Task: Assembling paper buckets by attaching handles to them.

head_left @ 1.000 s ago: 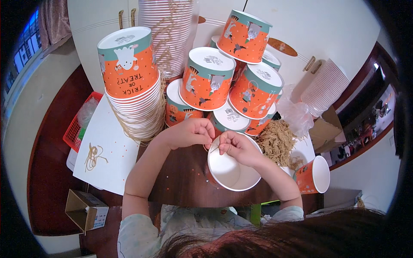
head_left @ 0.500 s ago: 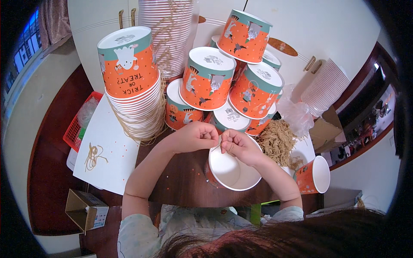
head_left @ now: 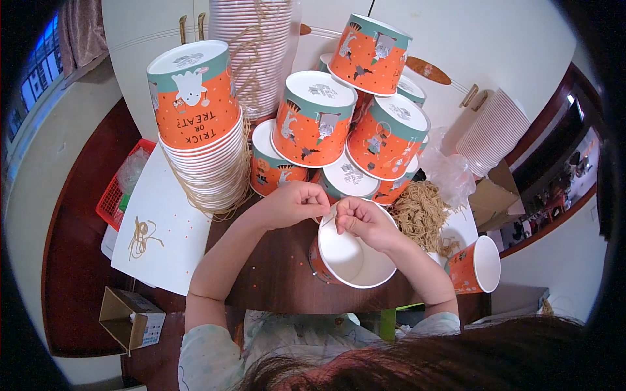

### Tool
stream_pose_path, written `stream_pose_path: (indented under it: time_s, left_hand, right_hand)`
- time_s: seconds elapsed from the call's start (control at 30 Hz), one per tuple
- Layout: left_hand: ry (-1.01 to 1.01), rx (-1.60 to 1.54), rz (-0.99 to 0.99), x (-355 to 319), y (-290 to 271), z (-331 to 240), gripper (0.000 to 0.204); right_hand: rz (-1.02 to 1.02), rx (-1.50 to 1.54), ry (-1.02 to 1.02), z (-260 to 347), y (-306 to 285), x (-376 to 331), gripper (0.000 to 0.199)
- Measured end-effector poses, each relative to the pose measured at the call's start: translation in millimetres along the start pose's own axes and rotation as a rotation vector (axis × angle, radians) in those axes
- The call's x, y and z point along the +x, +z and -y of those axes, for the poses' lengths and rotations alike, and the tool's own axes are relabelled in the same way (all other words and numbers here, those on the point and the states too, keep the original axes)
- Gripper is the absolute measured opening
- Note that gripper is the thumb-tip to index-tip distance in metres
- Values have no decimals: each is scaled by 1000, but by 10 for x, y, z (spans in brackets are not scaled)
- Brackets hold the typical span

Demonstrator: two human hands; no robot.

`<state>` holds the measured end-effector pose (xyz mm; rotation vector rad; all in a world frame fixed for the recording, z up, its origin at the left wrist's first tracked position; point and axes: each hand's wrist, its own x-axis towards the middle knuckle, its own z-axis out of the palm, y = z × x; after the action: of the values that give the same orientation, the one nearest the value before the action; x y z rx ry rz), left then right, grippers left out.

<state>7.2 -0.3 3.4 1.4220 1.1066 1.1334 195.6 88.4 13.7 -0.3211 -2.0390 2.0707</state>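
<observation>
A paper bucket [head_left: 365, 270] with a white inside and an orange outer wall stands mouth up at the table's near side. Over its far rim, my left hand [head_left: 298, 205] is closed in a pinch, fingertips close to those of my right hand. My right hand [head_left: 365, 220] is pinched too, partly covering the bucket's mouth. Between the two sets of fingertips a thin pale cord [head_left: 330, 216] shows beside the rim; its ends are hidden by the fingers.
Upside-down orange and green buckets [head_left: 313, 124] are piled behind my hands. A tall nested stack [head_left: 195, 104] rises at left, cords hanging round it. Right of the bucket lies a heap of tan cord [head_left: 420, 218]. Another bucket [head_left: 475, 266] lies tilted at the right edge.
My fingertips have shifted only slightly, with a small gap now between the hands at the bucket's rim. The bucket and everything around it look the same.
</observation>
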Motion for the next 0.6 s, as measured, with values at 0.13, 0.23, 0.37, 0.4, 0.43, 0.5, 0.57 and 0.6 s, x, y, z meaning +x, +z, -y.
stream_pose_path:
  time_s: [0.13, 0.23, 0.37, 0.4, 0.43, 0.5, 0.57, 0.6]
  left_hand:
    - [46, 24, 19, 15, -16, 63, 9]
    - [61, 73, 34, 26, -16, 49, 10]
    - [96, 104, 90, 5, -79, -40, 13]
    - [99, 105, 91, -23, -122, -70, 13]
    - [97, 197, 136, -57, -183, -83, 13]
    - [87, 284, 171, -141, -259, -129, 13]
    - [46, 316, 225, -194, -272, -210, 14]
    - [27, 311, 208, -256, -276, -207, 14]
  right_hand:
    - [90, -54, -6, 5, -19, -8, 4]
    - [77, -86, -6, 24, 2, -24, 4]
    - [-60, -239, -73, 24, 82, -178, 7]
    - [-70, -302, -84, 71, 147, -256, 8]
    - [-74, -360, -92, 139, 223, -335, 10]
    - [-1, -665, -163, 309, 425, -483, 16]
    - [107, -814, -209, 349, 605, -626, 24]
    - [184, -814, -228, 302, 698, -657, 28]
